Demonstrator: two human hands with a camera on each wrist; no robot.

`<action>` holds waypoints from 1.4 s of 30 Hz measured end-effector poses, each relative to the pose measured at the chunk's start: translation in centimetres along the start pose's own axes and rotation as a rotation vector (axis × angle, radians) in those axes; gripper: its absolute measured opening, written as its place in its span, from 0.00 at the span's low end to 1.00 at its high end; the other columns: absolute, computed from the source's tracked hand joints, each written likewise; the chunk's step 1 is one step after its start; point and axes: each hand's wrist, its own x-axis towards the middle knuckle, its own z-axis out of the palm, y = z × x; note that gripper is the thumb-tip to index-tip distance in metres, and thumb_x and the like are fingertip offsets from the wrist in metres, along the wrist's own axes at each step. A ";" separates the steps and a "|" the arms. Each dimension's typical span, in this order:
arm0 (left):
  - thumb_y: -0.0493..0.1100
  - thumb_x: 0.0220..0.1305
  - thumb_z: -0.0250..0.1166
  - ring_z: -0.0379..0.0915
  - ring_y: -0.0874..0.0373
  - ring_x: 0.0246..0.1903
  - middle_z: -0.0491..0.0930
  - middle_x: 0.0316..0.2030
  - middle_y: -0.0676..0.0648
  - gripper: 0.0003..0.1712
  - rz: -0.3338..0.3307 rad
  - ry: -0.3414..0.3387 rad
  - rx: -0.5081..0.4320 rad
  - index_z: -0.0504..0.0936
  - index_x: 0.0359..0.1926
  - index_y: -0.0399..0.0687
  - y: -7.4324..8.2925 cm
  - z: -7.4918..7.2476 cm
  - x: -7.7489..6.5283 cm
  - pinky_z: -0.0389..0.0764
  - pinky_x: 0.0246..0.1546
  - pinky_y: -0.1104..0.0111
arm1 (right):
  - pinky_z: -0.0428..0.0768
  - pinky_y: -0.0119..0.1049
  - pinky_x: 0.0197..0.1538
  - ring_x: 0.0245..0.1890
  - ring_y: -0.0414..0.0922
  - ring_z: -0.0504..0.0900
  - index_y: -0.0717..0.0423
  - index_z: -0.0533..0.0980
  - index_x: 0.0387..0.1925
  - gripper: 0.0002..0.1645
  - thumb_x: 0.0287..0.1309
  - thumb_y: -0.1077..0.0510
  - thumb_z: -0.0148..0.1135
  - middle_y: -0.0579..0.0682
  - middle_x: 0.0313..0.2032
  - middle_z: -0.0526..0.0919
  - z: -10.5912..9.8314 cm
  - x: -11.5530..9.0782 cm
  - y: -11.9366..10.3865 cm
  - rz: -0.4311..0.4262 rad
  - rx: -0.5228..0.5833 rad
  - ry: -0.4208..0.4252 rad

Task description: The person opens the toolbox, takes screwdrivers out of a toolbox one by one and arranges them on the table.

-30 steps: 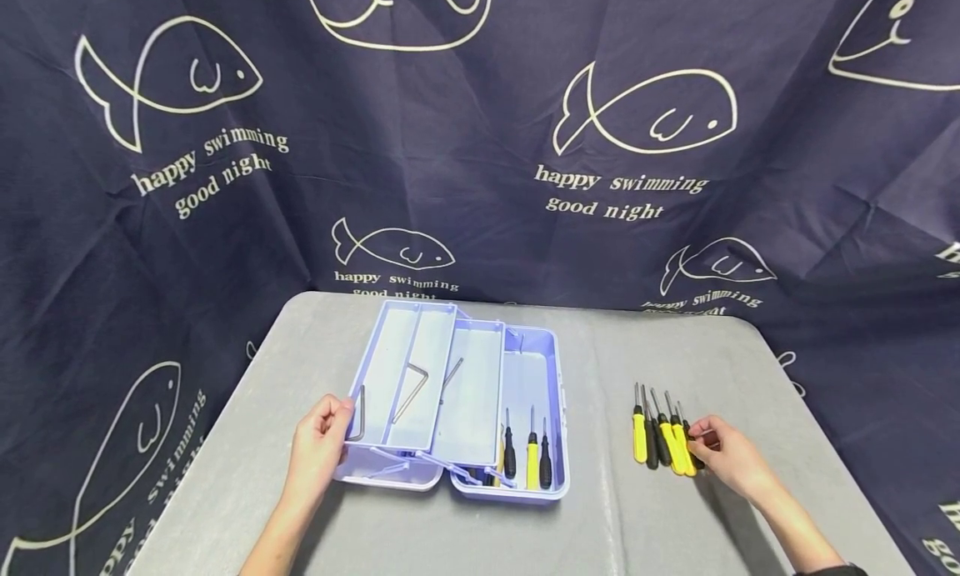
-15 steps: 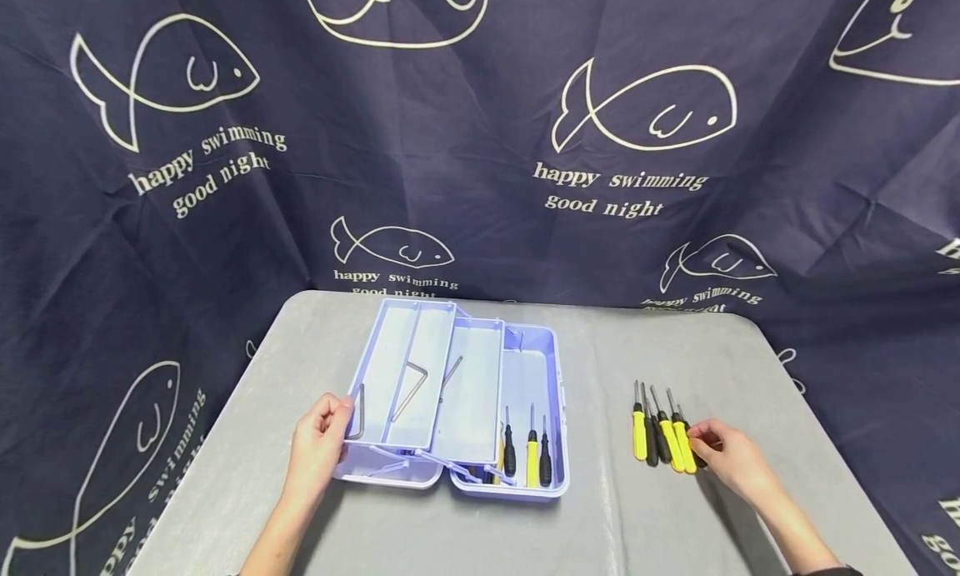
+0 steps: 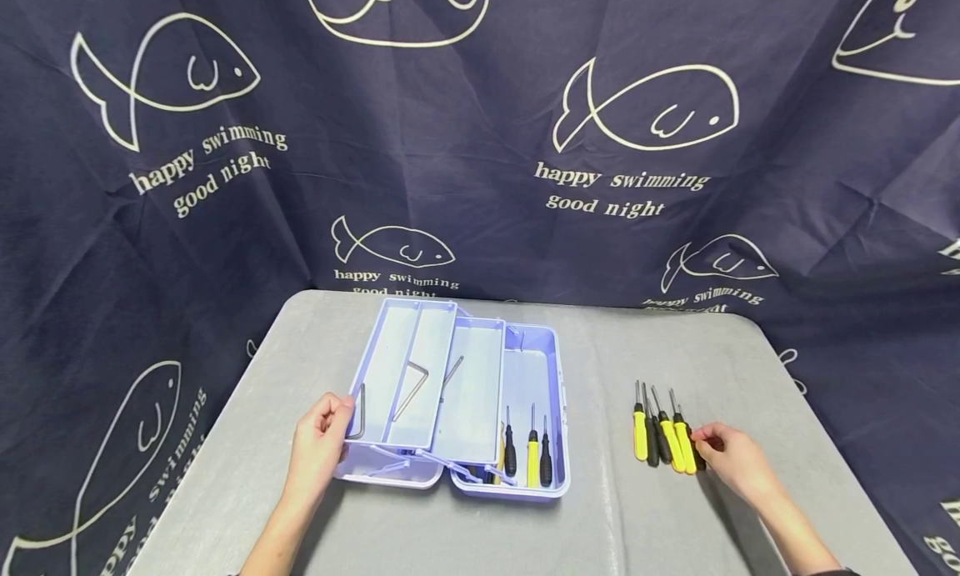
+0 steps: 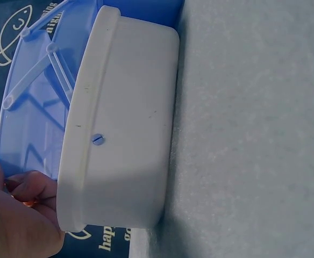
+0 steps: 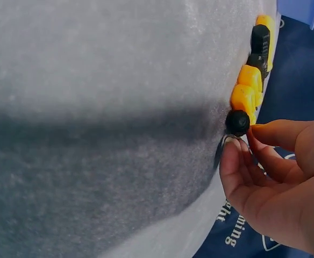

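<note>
Currently, left hand point(image 3: 318, 436), fingers curled, is gripping the left tray point(image 3: 393, 343) of the toolbox point(image 3: 562, 418), while right hand point(image 3: 731, 459), nearly closed, is pinching the rightmost black screwdriver point(image 5: 237, 122) on the table point(image 3: 525, 543), apparently a picking-up step, calling for a clean lift.

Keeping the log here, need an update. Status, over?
Left hand gripping toolbox tray. Right hand pinching black screwdriver at row's right end. Yellow screwdriver close alongside; nothing visibly blocking.
</note>
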 end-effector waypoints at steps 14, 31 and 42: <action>0.40 0.78 0.58 0.59 0.66 0.10 0.61 0.11 0.58 0.19 -0.006 0.004 0.005 0.69 0.27 0.36 -0.2 -0.1 -0.1 0.64 0.12 0.75 | 0.79 0.41 0.36 0.33 0.46 0.82 0.68 0.83 0.40 0.09 0.65 0.64 0.62 0.61 0.37 0.87 -0.4 0.0 -0.5 0.026 -0.024 -0.013; 0.41 0.78 0.59 0.59 0.65 0.11 0.61 0.11 0.58 0.19 -0.011 0.008 -0.001 0.69 0.27 0.37 -0.2 -0.1 -0.2 0.64 0.13 0.75 | 0.81 0.44 0.36 0.34 0.49 0.83 0.69 0.83 0.42 0.11 0.65 0.63 0.62 0.64 0.39 0.88 0.0 0.2 -1.1 0.038 -0.037 -0.011; 0.40 0.78 0.58 0.59 0.65 0.10 0.62 0.11 0.57 0.19 -0.011 0.000 -0.015 0.70 0.28 0.36 0.1 0.0 0.0 0.63 0.12 0.75 | 0.82 0.52 0.40 0.37 0.57 0.85 0.69 0.83 0.41 0.10 0.64 0.64 0.63 0.64 0.38 0.87 0.0 0.3 -1.2 0.013 -0.071 -0.001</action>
